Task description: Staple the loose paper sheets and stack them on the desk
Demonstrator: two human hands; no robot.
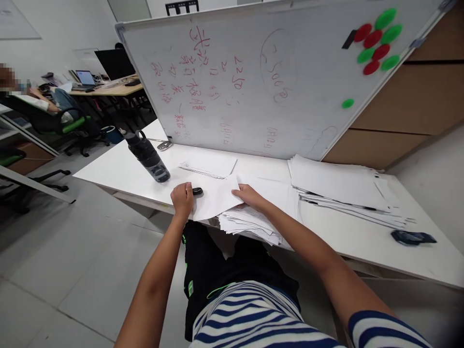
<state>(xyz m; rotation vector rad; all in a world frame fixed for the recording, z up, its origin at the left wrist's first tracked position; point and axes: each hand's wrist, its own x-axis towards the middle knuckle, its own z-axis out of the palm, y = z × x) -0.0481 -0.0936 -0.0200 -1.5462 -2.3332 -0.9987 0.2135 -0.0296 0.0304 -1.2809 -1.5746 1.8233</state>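
My left hand [182, 199] is closed in a fist near the table's front edge. A small black object with a rounded end [197, 191] sticks out from its right side; the rest is hidden by the fingers, so I cannot tell its kind. Between my hands lies a white sheet of paper [213, 199], its left edge close to the black object. My right hand [248, 195] pinches the right side of this sheet between thumb and fingers. Under the right hand and forearm is an uneven stack of papers [250, 224] that juts over the front edge.
A dark water bottle [148, 157] stands left on the white table [108, 166]. Behind my hands lies a thin paper pile [210, 164]; a larger pile [333, 183] lies right, near a dark blue item [413, 237]. A whiteboard [246, 87] stands behind. Someone sits at far left.
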